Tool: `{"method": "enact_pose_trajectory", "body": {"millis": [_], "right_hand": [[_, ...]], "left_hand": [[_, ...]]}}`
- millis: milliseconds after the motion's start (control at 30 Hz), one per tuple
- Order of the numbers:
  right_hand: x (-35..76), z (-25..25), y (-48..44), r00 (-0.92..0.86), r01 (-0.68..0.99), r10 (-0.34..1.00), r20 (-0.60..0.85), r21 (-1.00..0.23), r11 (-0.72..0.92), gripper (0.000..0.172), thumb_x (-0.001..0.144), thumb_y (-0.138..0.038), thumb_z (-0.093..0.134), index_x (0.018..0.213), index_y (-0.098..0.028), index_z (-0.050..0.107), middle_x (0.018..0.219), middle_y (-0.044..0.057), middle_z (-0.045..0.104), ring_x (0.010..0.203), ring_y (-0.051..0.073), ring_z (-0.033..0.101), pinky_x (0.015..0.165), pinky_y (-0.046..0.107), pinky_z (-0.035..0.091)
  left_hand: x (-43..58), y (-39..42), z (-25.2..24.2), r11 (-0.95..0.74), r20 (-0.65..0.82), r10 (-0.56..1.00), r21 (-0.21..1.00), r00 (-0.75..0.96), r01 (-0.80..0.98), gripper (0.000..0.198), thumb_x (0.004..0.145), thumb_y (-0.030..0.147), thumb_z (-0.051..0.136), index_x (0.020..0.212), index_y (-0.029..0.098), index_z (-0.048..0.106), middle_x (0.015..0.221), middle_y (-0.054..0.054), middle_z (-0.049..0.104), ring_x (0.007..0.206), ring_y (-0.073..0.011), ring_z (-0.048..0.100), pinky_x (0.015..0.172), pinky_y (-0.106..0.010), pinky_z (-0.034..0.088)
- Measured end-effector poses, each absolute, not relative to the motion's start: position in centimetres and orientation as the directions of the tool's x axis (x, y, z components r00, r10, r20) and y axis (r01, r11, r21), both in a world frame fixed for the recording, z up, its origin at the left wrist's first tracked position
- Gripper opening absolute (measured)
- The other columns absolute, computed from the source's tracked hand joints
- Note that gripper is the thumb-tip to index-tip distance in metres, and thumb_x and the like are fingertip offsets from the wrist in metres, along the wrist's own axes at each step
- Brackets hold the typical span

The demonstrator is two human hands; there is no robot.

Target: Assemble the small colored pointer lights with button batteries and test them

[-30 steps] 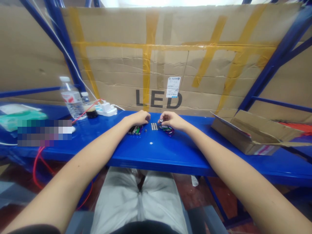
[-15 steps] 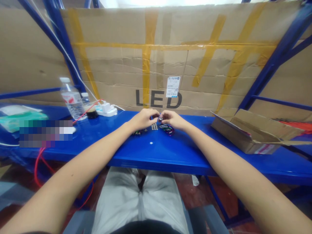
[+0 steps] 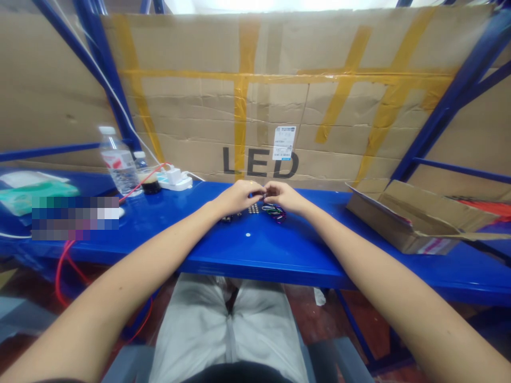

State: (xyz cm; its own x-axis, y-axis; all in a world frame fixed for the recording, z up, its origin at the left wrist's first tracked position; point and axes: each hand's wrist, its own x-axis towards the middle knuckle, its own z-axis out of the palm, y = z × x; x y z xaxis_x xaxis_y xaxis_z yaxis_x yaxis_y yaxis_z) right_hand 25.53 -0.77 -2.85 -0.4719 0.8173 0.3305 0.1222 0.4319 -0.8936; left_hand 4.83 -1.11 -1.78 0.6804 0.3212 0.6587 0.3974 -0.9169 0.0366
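My left hand [image 3: 236, 196] and my right hand [image 3: 281, 195] meet fingertip to fingertip above the blue table [image 3: 279, 250], both pinched on a tiny part too small to name. Directly under the fingers lies a small block of round silver pieces [image 3: 253, 209]. A heap of coloured clip-like rings [image 3: 273, 211] sits under my right hand. A row of small coloured cylinders [image 3: 227, 217] lies partly hidden under my left hand. A single small white dot-like piece [image 3: 248, 234] rests nearer to me.
An open cardboard box [image 3: 415, 221] stands at the right. At the left are a water bottle [image 3: 118, 161], a dark cup [image 3: 149, 181], a white power strip [image 3: 174, 179] with a red cable, and a green packet [image 3: 32, 191]. A taped cardboard wall marked LED [image 3: 259, 106] closes the back.
My left hand rose off the row of cylinders and moved right to meet my right hand. Both hands now pinch together above the silver pieces.
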Motion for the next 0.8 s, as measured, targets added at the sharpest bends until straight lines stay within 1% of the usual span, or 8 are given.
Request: {"method": "enact_pose_trajectory", "body": {"millis": [200,300,367,433,500,600,700,800], "right_hand": [[25.4,-2.7,-1.0,-0.451,0.140,0.835,0.315,-0.899,0.415,0.021,0.066,-0.010,0.070,0.083,-0.018,0.061,0.080,0.000,0.070,0.084,0.018,0.066,0.087,0.037,0.051],[25.4,-2.5,-1.2,-0.434,0.137,0.850,0.299,-0.911,0.390,0.017,0.072,-0.008,0.066,0.085,-0.018,0.062,0.080,0.002,0.070,0.082,0.018,0.066,0.086,0.037,0.052],[25.4,-2.4,-1.4,-0.417,0.133,0.866,0.277,-0.923,0.360,0.014,0.076,-0.008,0.064,0.085,-0.018,0.061,0.080,0.003,0.070,0.080,0.017,0.067,0.083,0.037,0.053],[25.3,-2.3,-1.5,-0.398,0.128,0.882,0.251,-0.937,0.325,0.011,0.078,-0.008,0.063,0.084,-0.018,0.060,0.083,0.004,0.070,0.079,0.017,0.067,0.081,0.037,0.055],[25.3,-2.3,-1.6,-0.391,0.127,0.889,0.239,-0.943,0.309,0.011,0.079,-0.009,0.065,0.084,-0.018,0.060,0.084,0.005,0.071,0.080,0.017,0.067,0.080,0.037,0.055],[25.3,-2.2,-1.8,-0.410,0.144,0.880,0.240,-0.936,0.322,0.011,0.079,-0.012,0.068,0.085,-0.018,0.060,0.082,0.005,0.071,0.078,0.017,0.067,0.078,0.035,0.055],[25.4,-2.1,-1.8,-0.429,0.169,0.866,0.255,-0.920,0.355,0.012,0.078,-0.016,0.070,0.085,-0.018,0.060,0.079,0.005,0.071,0.077,0.017,0.067,0.075,0.034,0.054],[25.5,-1.9,-1.9,-0.432,0.178,0.856,0.283,-0.904,0.388,0.015,0.076,-0.019,0.073,0.083,-0.018,0.060,0.078,0.005,0.072,0.078,0.018,0.068,0.075,0.034,0.053]], "left_hand": [[4.6,-1.3,-1.4,-0.890,0.644,0.395,0.092,0.655,0.447,0.024,0.090,0.018,0.057,0.109,0.016,0.072,0.099,-0.008,0.076,0.087,-0.0175,0.070,0.081,-0.031,0.053],[3.6,-1.3,-0.6,-0.862,0.600,0.446,0.087,0.664,0.500,0.027,0.088,0.014,0.052,0.104,0.017,0.073,0.099,-0.007,0.076,0.090,-0.0185,0.069,0.084,-0.033,0.052],[2.6,-1.3,0.0,-0.830,0.498,0.525,0.119,0.690,0.545,0.028,0.084,0.012,0.051,0.098,0.018,0.075,0.098,-0.006,0.076,0.091,-0.0188,0.069,0.085,-0.033,0.051],[1.5,-1.3,0.6,-0.785,0.345,0.616,0.186,0.708,0.591,0.028,0.080,0.013,0.053,0.095,0.019,0.076,0.097,-0.004,0.077,0.089,-0.0179,0.069,0.084,-0.030,0.050],[0.5,-1.2,0.9,-0.752,0.208,0.659,0.213,0.723,0.624,0.027,0.077,0.015,0.056,0.094,0.022,0.077,0.098,-0.002,0.077,0.089,-0.0175,0.069,0.084,-0.029,0.050],[-0.2,-1.0,0.9,-0.742,0.093,0.657,0.257,0.748,0.620,0.023,0.074,0.020,0.063,0.091,0.024,0.078,0.096,-0.001,0.077,0.086,-0.0175,0.068,0.083,-0.027,0.050],[-0.2,-0.8,0.6,-0.776,0.099,0.606,0.291,0.789,0.559,0.018,0.070,0.022,0.070,0.085,0.024,0.079,0.089,-0.002,0.076,0.080,-0.0174,0.068,0.076,-0.026,0.051],[0.0,-0.5,0.1,-0.792,0.119,0.585,0.298,0.802,0.534,0.015,0.066,0.018,0.072,0.078,0.025,0.078,0.081,-0.001,0.075,0.073,-0.0163,0.067,0.068,-0.023,0.050]]}}
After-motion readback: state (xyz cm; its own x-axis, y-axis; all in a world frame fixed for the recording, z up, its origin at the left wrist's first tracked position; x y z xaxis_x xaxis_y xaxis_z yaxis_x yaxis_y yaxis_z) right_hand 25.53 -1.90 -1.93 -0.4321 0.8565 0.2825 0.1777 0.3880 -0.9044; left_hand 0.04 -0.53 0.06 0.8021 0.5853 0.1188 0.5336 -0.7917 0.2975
